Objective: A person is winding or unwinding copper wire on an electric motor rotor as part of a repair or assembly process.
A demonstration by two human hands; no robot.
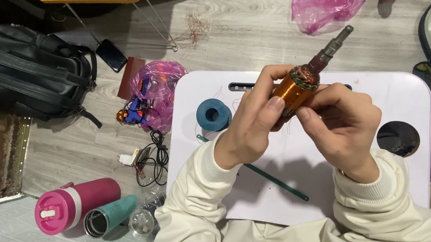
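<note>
Both arms come in from the bottom, forearms converging upward, cream sleeves with ribbed cuffs pulled to the wrists. Left hand: back of hand facing the camera, wrist roughly straight, fingers curled and closed in a grip, thumb extended up and to the right, its tip pressed toward the right hand. Right hand: just right of the left and slightly lower, back of hand up, wrist bent inward a little, fingers curled closed, thumb pointing left toward the left thumb. Thumb tips nearly meet between the hands. Knuckles of both hands are close together; palms hidden.
</note>
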